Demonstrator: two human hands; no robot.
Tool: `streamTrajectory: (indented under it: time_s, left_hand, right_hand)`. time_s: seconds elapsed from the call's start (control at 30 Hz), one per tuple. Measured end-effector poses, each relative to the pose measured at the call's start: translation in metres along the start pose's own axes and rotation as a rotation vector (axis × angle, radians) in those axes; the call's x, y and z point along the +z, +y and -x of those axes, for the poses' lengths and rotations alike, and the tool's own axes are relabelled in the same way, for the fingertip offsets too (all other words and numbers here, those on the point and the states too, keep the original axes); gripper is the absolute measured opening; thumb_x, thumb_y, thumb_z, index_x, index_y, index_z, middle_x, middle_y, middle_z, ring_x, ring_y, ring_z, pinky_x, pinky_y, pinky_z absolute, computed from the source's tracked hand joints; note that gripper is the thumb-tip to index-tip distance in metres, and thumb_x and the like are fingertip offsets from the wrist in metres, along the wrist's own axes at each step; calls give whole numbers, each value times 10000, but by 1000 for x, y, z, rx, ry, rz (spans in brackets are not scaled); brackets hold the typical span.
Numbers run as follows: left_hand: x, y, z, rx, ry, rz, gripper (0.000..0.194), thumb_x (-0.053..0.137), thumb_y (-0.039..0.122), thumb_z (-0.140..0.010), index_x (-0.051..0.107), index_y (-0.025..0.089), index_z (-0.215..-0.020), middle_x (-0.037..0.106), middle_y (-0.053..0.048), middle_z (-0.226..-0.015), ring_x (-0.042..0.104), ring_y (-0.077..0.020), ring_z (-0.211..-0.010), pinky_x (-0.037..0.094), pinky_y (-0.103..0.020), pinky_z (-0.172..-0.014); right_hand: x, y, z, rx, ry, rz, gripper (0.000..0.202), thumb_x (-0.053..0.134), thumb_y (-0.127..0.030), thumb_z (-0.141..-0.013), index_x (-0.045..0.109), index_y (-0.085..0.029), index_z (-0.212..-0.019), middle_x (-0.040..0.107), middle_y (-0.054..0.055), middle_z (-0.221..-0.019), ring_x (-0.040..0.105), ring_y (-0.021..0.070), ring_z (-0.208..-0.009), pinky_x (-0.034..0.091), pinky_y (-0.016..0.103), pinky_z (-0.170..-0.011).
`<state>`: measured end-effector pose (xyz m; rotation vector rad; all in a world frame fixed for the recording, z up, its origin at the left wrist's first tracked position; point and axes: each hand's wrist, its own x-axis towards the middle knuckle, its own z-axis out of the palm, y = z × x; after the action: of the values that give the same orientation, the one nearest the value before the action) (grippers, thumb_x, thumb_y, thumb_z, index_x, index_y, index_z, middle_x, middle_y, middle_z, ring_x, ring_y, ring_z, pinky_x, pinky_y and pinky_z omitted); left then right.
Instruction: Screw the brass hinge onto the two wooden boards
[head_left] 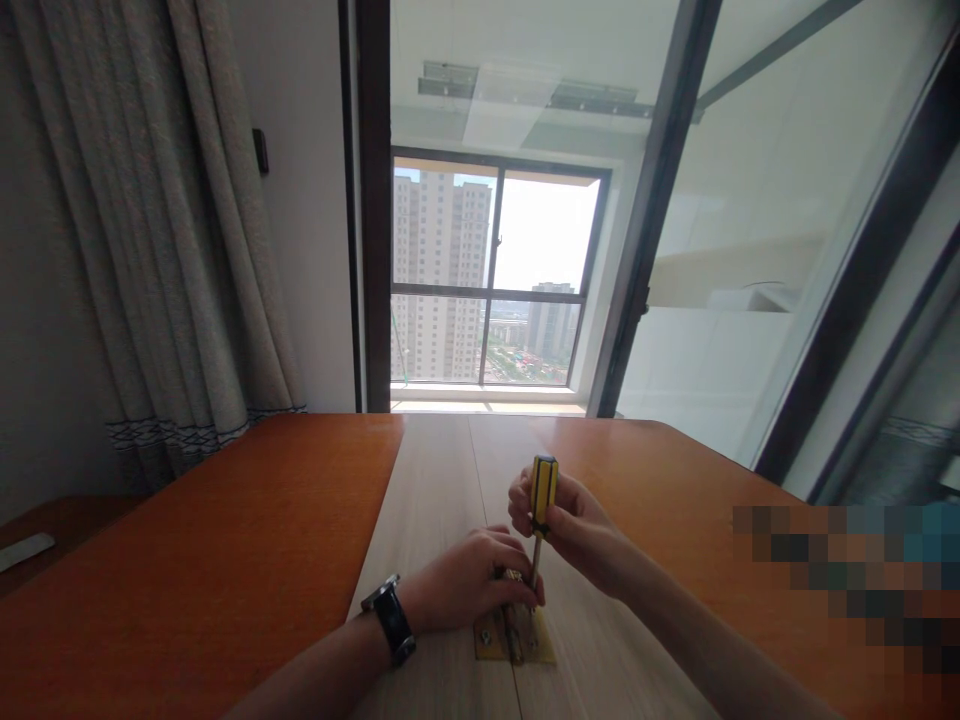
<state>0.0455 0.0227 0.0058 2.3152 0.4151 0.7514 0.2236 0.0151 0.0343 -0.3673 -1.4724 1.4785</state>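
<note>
My right hand [562,510] grips the yellow and black handle of a screwdriver [545,485], held nearly upright with its shaft pointing down. My left hand [476,580], with a dark watch on the wrist, reaches over a brass hinge [514,645]. Its thumb and fingers close together around the lower end of the shaft; whatever they pinch there is hidden. The hinge lies flat across the seam between two pale wooden boards [435,490]. A screw head [486,637] shows in its left leaf, and the fingers cover its upper part.
An orange-brown wooden table [300,520] carries the boards. A grey curtain [150,220] hangs at the left, and a dark-framed glass door [630,270] stands beyond the table. A white object [26,550] lies at the far left. A blurred patch covers the right edge.
</note>
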Motion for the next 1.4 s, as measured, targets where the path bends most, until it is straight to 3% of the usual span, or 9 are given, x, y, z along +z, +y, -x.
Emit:
streamTrajectory:
  time_s: [0.27, 0.67, 0.83, 0.97, 1.23, 1.4]
  left_hand:
    - [0, 0, 0, 11, 12, -19, 105, 659, 195, -876, 756, 167, -848, 722, -32, -886, 630, -165, -957, 417, -270, -994]
    - [0, 2, 3, -1, 29, -14, 105, 697, 241, -852, 759, 170, -897, 716, -40, -947, 625, -177, -990, 424, -274, -986]
    - [0, 1, 3, 2, 24, -26, 265, 604, 361, -924, 766, 159, -864, 723, -55, -898, 625, -173, -931, 430, -282, -953]
    - [-1, 3, 2, 19, 19, -58, 344, 571, 419, -935, 765, 156, -831, 720, -58, -885, 612, -171, -918, 433, -279, -932]
    - [-2, 1, 3, 50, 7, -67, 306, 559, 362, -950, 772, 156, -877, 720, -67, -920, 613, -178, -960, 439, -271, -930]
    - [0, -1, 3, 27, 26, -79, 260, 586, 334, -936, 768, 158, -879, 719, -65, -930, 616, -181, -969, 445, -275, -941]
  right_hand:
    - [3, -3, 0, 111, -23, -256, 311, 714, -402, -776, 727, -154, -962, 633, 56, -775, 565, 177, -730, 426, 321, -711]
    - [-1, 4, 0, 32, -123, -187, 274, 762, -401, -791, 704, -170, -927, 593, 31, -799, 516, 138, -730, 384, 275, -688]
    - [-1, 8, -2, 13, -132, -176, 291, 775, -401, -780, 689, -166, -930, 590, 27, -808, 502, 126, -709, 373, 267, -664]
    - [-5, 11, -2, 38, -108, -226, 350, 747, -384, -809, 700, -147, -1062, 597, 27, -790, 533, 132, -722, 403, 271, -687]
    - [-13, 8, 0, 147, -164, -255, 306, 710, -335, -832, 746, -74, -988, 672, 83, -804, 614, 157, -757, 455, 275, -719]
    - [-12, 14, 2, 129, -134, -213, 359, 716, -355, -855, 703, -133, -1137, 646, 47, -813, 599, 125, -758, 445, 260, -729]
